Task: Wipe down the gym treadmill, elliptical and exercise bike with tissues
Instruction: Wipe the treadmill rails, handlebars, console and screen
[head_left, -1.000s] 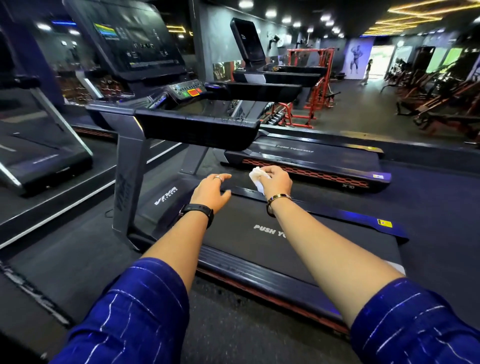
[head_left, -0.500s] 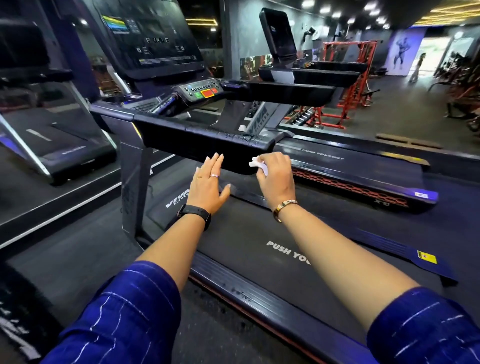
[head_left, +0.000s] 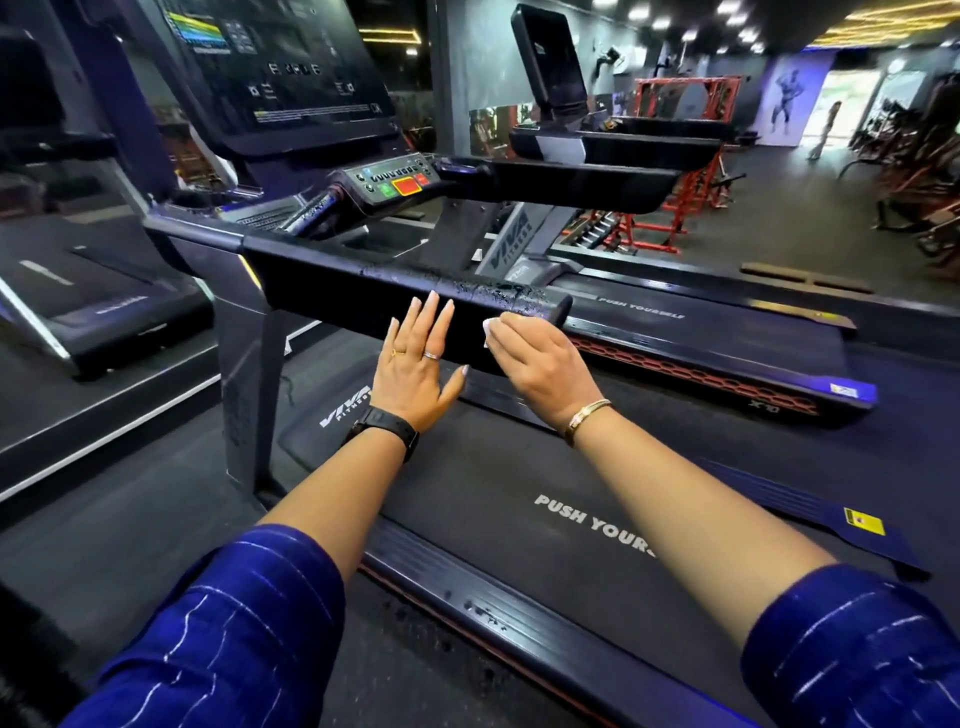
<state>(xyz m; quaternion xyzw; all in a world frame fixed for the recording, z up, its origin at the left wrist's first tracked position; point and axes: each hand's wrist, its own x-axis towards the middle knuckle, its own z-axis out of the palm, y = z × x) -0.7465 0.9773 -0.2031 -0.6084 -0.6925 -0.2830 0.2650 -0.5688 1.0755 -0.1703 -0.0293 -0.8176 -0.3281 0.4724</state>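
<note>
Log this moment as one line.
right hand holds tissue against handrail | left hand open beside it | droplets on handrail top

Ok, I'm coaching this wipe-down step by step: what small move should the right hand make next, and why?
Probably lift the right hand with its tissue onto the top of the handrail and sweep left. Wet droplets speckle the top just above the tissue, which sits at the rail's side face near its end. The left hand lies open beside it.
</note>
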